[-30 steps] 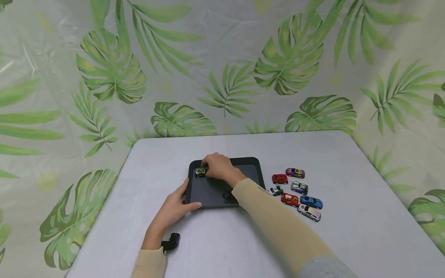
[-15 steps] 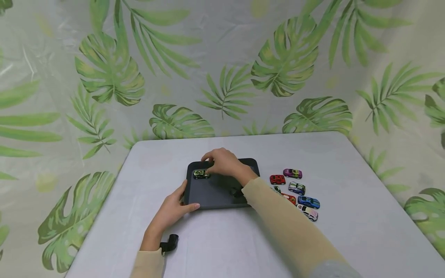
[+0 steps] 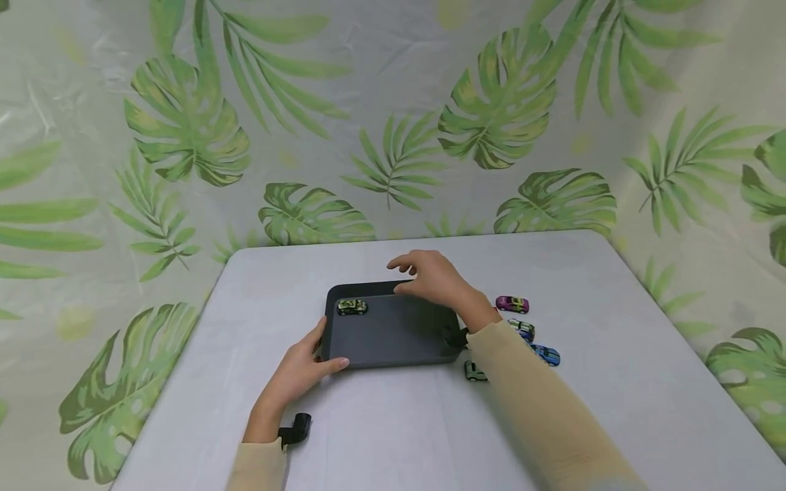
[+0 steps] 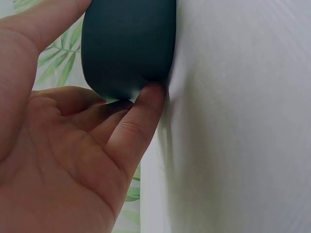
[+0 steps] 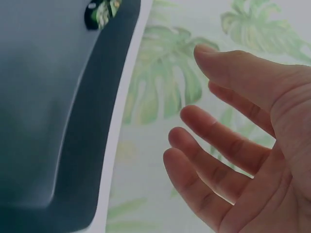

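Tray held at corner by L grip; R grip wide, up nr far edge

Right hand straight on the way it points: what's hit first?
Way looks free as far as the head view shows: the right hand points left, roughly along the dark grey rectangular tray's far rim. Height is unclear, so it might brush that rim.

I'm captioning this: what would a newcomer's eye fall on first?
Probably the dark tray on the white table, a green-patterned toy car in its far left corner. The left hand grips the tray's near left corner; the right hand, holding nothing, hovers near its far edge. Leaf-print sheeting fills the background.
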`<state>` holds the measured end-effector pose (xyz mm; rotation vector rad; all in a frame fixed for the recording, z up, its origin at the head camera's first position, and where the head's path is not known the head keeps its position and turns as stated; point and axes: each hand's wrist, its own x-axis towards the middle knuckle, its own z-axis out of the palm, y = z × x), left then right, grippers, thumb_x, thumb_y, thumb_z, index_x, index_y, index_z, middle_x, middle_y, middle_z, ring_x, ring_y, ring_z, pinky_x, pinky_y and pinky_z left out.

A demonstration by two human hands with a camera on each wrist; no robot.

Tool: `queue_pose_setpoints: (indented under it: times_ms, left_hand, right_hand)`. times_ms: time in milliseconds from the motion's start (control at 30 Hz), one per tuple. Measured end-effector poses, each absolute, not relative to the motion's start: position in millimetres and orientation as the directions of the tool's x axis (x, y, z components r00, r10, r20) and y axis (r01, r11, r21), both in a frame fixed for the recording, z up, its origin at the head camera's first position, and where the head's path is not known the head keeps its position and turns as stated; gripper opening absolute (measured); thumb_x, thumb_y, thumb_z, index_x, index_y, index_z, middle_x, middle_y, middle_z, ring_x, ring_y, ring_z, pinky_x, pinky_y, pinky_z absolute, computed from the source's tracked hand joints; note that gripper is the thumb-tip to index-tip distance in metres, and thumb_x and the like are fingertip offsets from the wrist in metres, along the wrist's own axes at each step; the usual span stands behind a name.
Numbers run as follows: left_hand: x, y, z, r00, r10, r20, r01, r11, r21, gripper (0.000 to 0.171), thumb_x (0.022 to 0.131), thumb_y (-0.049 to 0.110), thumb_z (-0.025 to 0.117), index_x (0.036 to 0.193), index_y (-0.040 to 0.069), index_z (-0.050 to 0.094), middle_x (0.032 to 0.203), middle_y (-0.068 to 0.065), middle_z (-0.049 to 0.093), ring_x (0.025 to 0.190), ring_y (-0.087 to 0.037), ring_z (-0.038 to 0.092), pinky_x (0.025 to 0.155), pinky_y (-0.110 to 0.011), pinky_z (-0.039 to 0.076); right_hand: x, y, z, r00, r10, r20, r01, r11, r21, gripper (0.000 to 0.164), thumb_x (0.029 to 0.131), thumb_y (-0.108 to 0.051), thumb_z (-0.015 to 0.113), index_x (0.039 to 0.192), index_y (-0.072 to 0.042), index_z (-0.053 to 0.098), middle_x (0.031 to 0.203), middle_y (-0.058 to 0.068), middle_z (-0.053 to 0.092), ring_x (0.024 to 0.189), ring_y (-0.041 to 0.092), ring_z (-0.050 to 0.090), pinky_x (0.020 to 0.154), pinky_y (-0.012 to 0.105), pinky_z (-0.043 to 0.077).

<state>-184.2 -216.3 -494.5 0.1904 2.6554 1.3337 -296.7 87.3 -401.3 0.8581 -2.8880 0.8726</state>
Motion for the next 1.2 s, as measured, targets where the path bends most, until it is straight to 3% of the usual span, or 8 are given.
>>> queue_pose_setpoints:
  times_ms: [267, 567, 1200]
  left_hand:
    - [-185, -219, -493, -0.976, 0.198, -0.086, 0.048, 0.587, 0.808, 0.108, 0.084, 0.045, 0.082, 0.163, 0.02, 0.014, 0.165, -0.007, 0.02, 0.147, -0.029, 0.031, 0.111, -0.051, 0.037]
    - [-185, -219, -492, -0.977, 0.192, -0.093, 0.038, 0.586, 0.809, 0.108, 0.083, 0.044, 0.082, 0.163, 0.023, 0.013, 0.165, -0.005, 0.02, 0.147, -0.028, 0.031, 0.11, -0.05, 0.039]
    - [-183, -217, -493, -0.976, 0.186, -0.112, 0.019, 0.585, 0.811, 0.106, 0.084, 0.043, 0.082, 0.163, 0.025, 0.013, 0.165, -0.006, 0.02, 0.146, -0.028, 0.032, 0.11, -0.049, 0.04]
  right_hand:
    - [-286, 135, -406, -0.898, -0.397, 0.189, -0.424, 0.674, -0.604, 0.045, 0.089, -0.026, 0.08, 0.132, -0.025, 0.068, 0.121, 0.001, 0.066, 0.11, 0.03, 0.063, 0.085, 0.045, 0.053]
    - [-279, 185, -412, -0.928, -0.317, 0.198, -0.368, 0.683, -0.631, 0.048, 0.09, -0.025, 0.078, 0.137, -0.02, 0.065, 0.126, 0.004, 0.065, 0.111, 0.029, 0.061, 0.089, 0.049, 0.051]
    - [-284, 265, -451, -0.979, -0.182, 0.096, -0.197, 0.702, -0.685, 0.05, 0.092, -0.032, 0.076, 0.137, -0.016, 0.064, 0.127, 0.019, 0.065, 0.114, 0.035, 0.06, 0.086, 0.054, 0.053]
